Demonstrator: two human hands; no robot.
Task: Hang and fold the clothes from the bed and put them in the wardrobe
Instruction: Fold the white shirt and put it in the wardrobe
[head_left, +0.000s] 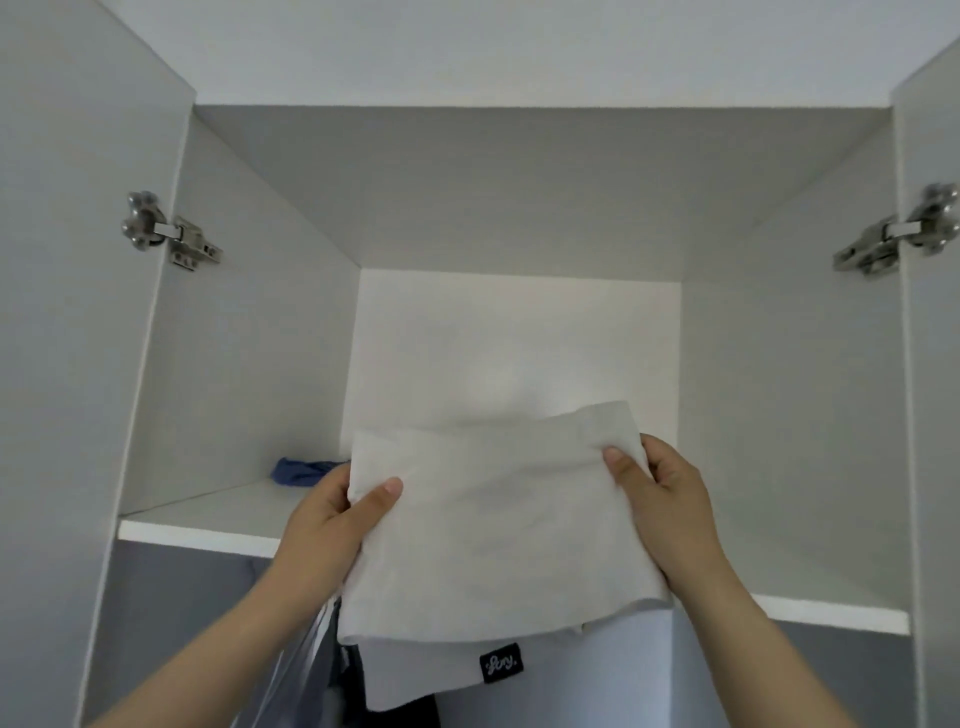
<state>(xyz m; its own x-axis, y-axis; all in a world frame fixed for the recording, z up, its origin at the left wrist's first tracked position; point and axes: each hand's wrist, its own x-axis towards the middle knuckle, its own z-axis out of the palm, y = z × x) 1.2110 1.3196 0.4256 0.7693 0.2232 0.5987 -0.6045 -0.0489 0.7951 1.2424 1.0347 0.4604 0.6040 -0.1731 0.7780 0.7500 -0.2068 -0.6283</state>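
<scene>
The wardrobe (519, 338) stands open. Its left door (62, 312) is swung outward, and a metal hinge (171, 236) joins it to the side wall. Inside the upper compartment, a crumpled blue garment (301, 470) lies on the white shelf (197, 535), far back toward the left corner.

Just right of it, the person's left hand (332, 519) grips the left edge of a folded white garment (493, 519). The thumb (389, 488) presses on top, and the fingers are tucked beneath the cloth, out of sight.

The white garment is held flat between both hands, over the front edge of the shelf. Its far edge reaches into the upper compartment. Whether it touches the shelf cannot be told. A lower layer hangs down below the fold and carries a small black label (501, 662) with pale script. Dark hanging clothes (343, 675) show under the shelf, below the left hand.

The right hand (665, 499) holds the garment's right edge the same way, with the thumb on top and the fingers curled around the cloth from underneath. Further right, a second hinge (893, 239) holds the open right door (935, 364).
</scene>
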